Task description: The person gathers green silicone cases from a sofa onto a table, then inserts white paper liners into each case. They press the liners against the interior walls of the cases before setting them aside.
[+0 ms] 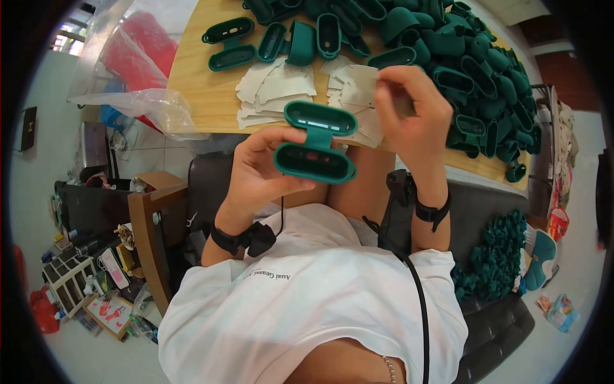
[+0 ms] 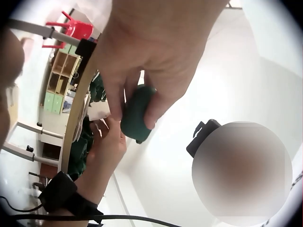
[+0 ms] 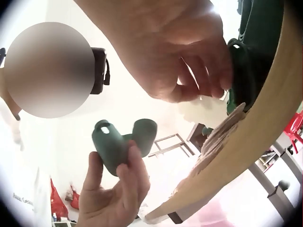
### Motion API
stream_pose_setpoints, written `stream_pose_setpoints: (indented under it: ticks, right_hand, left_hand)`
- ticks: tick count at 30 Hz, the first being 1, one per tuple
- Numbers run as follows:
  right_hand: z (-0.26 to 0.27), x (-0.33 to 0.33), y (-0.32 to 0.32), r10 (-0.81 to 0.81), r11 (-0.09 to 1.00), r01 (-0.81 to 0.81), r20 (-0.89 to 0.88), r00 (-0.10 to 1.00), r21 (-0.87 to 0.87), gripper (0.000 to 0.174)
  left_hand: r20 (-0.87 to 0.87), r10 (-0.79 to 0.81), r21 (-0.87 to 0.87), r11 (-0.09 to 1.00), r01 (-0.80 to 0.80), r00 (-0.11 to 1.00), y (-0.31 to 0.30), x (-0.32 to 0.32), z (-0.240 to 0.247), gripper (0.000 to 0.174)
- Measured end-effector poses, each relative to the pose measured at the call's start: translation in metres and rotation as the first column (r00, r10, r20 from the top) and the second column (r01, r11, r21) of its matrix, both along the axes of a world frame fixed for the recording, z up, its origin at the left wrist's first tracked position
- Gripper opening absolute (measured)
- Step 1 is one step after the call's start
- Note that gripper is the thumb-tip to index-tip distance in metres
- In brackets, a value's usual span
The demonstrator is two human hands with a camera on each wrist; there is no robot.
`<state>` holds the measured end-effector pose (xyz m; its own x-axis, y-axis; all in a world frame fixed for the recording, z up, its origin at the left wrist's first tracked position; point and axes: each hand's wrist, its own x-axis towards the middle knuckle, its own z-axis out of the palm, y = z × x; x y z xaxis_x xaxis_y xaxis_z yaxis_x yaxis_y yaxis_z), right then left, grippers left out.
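My left hand (image 1: 259, 163) grips a dark green earbud case cover (image 1: 318, 141), its two hollow halves spread apart and joined by a short strap. In the left wrist view the cover (image 2: 137, 113) sits between thumb and fingers. At the table's near edge my right hand (image 1: 419, 115) pinches a thin whitish card (image 1: 359, 82) by its corner, over a loose stack of similar cards (image 1: 366, 121). The right wrist view shows this card as a pale blur (image 3: 203, 109) below the fingertips. Left of it lies a second fanned stack of cards (image 1: 275, 89).
A big heap of green covers (image 1: 486, 83) fills the table's right side, and several more (image 1: 230, 45) lie along the back. Clear plastic (image 1: 153, 105) hangs at the table's left edge (image 1: 192, 102). More green pieces (image 1: 495, 256) lie on the dark seat to the right.
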<state>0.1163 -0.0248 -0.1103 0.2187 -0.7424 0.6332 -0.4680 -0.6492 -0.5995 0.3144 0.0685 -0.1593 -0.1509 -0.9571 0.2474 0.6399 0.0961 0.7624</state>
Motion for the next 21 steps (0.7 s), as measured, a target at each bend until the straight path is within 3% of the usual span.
stream_pose_setpoints:
  ticks: [4,5,7,9,11,21]
  right_hand:
    - [0.008,0.002,0.008,-0.078,0.915,0.101,0.073,0.994,-0.391,0.017]
    - [0.015,0.001,0.022,-0.135,0.873,0.107,-0.025,0.990,-0.476,0.021]
    - [0.017,0.002,0.054,-0.141,0.863,-0.004,-0.247,0.959,-0.505,0.017]
    - [0.008,0.007,0.067,-0.146,0.848,-0.064,-0.347,0.927,-0.526,0.016]
    - [-0.005,0.011,0.072,-0.146,0.826,-0.073,-0.338,0.930,-0.559,0.016]
    - [-0.003,0.005,0.076,-0.070,0.900,-0.093,-0.351,0.934,-0.426,0.024]
  left_hand:
    - [0.118,0.094,0.032,0.995,-0.098,0.989,-0.001,-0.007,0.008,0.056]
    - [0.139,0.143,0.013,0.989,-0.146,0.980,-0.001,-0.011,0.011,0.056]
    - [0.182,0.238,-0.026,0.971,-0.237,0.954,0.001,-0.020,0.014,0.055]
    - [0.219,0.313,-0.142,0.947,-0.287,0.924,-0.003,-0.023,0.007,0.052]
    - [0.299,0.347,-0.235,0.930,-0.284,0.889,-0.006,-0.023,0.004,0.049]
    - [0.329,0.379,-0.194,0.923,-0.331,0.865,-0.006,-0.034,0.001,0.049]
